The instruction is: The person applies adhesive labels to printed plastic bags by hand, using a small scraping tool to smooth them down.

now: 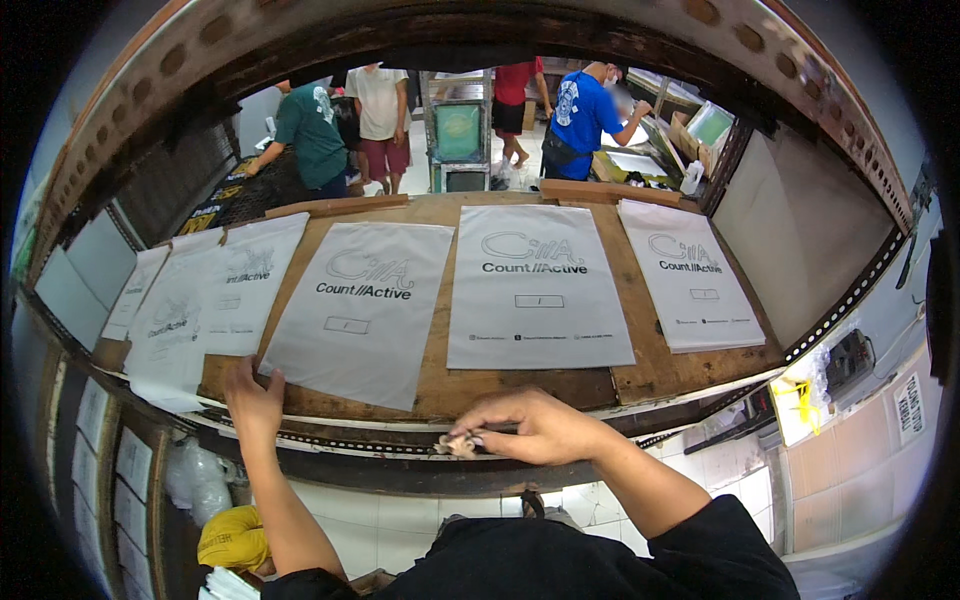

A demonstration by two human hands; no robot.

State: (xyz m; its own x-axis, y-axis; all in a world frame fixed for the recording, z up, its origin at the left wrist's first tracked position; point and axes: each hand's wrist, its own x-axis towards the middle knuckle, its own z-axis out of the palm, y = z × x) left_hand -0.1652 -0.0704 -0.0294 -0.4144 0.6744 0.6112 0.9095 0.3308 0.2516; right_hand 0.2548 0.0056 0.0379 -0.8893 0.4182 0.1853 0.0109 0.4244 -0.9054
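Several printed white plastic bags lie on the wooden shelf in front of me. My left hand (254, 398) rests at the near left corner of a tilted bag (358, 310), thumb and fingers apart. My right hand (535, 425) is in front of the shelf edge, its fingers closed on a small crumpled rag (460, 445). Just beyond that hand lies a straight, flat bag (540, 325).
A stack of bags (700, 300) sits at the right, and overlapping bags (165, 360) lie at the left. Perforated metal bars (840, 295) frame the shelf. Beyond it, several people stand, one in a blue shirt (582, 105). A yellow bundle (232, 538) is below left.
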